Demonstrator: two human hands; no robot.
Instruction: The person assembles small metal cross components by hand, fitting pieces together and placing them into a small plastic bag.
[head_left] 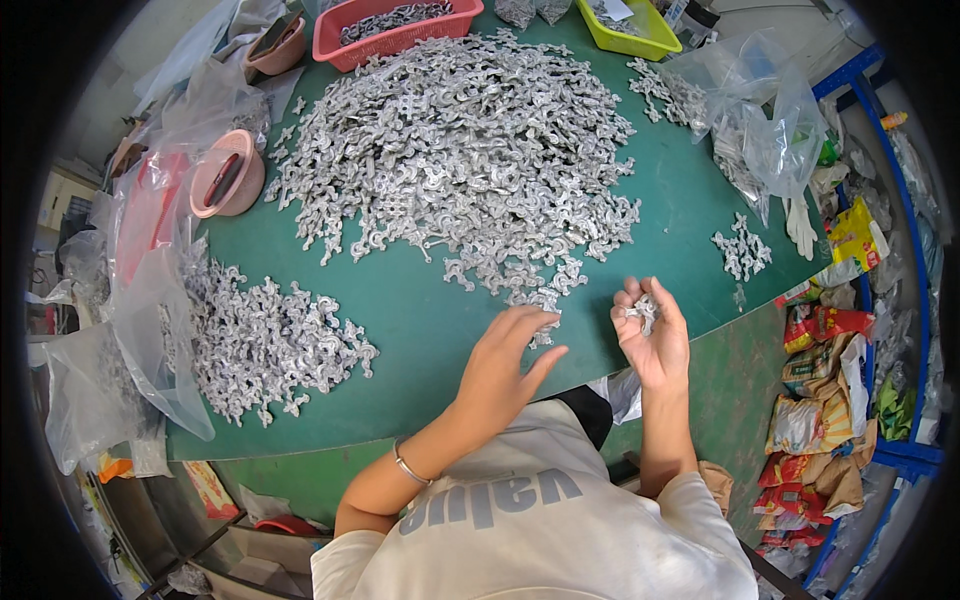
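A large heap of small silver-grey metal castings (450,150) with curved, cross-like shapes covers the middle of the green table (420,370). My left hand (497,362) is at the heap's near tip, thumb spread away from the fingers. Its fingertips reach the loose pieces (541,300) there; whether they grip one is hidden. To the right, my right hand (660,350) is turned palm up, with curled fingers around a few castings (645,312). A second, smaller pile of castings (275,345) lies at the left, and a little group (742,250) sits at the right.
A red basket (345,50) holding castings and a yellow-green basket (640,45) stand at the far edge. Pink bowls (245,190) and plastic bags (150,320) line the left. Another clear bag (770,120) lies far right, near a blue rack (925,300) and colourful sacks (815,425).
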